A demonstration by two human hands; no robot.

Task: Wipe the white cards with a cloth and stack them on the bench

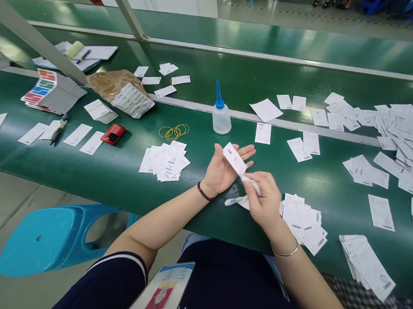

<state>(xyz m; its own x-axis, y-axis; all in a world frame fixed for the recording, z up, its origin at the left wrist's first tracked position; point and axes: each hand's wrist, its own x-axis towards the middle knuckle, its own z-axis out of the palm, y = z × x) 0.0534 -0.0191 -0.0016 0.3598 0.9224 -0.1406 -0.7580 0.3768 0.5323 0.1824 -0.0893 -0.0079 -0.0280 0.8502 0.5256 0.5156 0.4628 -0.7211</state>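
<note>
White paper slip (234, 158) | lay across open left hand (219, 174) for support | right hand (263, 200) pinched its lower end | hands together

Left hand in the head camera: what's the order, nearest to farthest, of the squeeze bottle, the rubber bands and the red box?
Starting from the left hand:
1. Plastic squeeze bottle, straight ahead.
2. Rubber bands, ahead and to the left.
3. Small red box, well off to the left.
</note>
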